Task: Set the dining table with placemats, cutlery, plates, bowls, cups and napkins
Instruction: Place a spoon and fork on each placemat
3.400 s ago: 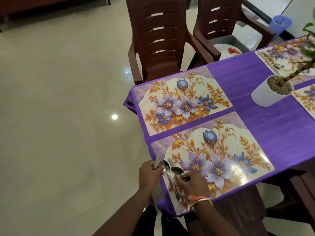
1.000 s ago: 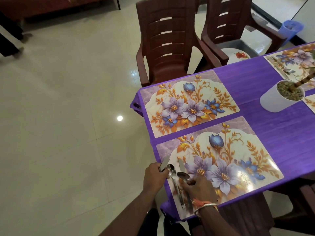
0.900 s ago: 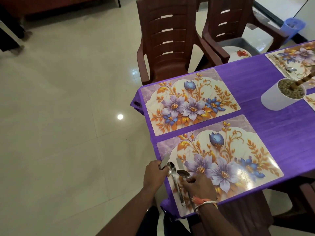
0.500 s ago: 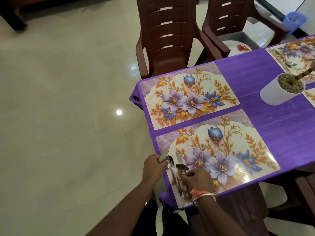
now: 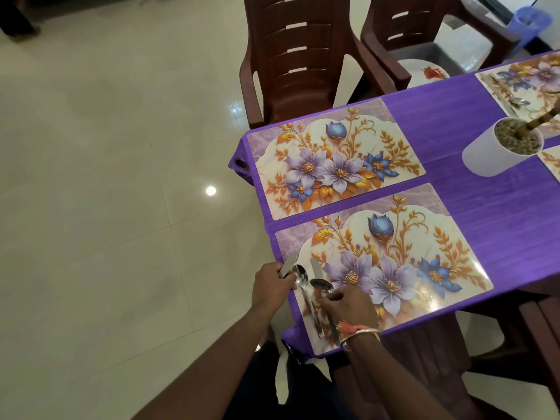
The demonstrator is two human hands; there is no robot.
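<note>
Two floral placemats lie side by side on the purple table: the near placemat point(image 5: 403, 259) and the far placemat point(image 5: 333, 159). My left hand point(image 5: 269, 286) grips a knife point(image 5: 288, 264) at the near mat's left end. A spoon point(image 5: 306, 295) lies on that mat beside it. My right hand point(image 5: 348, 304) pinches a second spoon point(image 5: 321, 287), and another knife point(image 5: 316, 272) lies just behind it, its handle hidden under my hand.
A white plant pot point(image 5: 500, 147) stands mid-table at the right. A third placemat point(image 5: 527, 80) with cutlery lies at the far right. Two brown plastic chairs point(image 5: 300, 56) stand behind the table, one holding a plate point(image 5: 424, 74). Tiled floor point(image 5: 106, 177) spreads to the left.
Both hands stay at the near mat's left end with the cutlery; only the camera view has shifted slightly.
</note>
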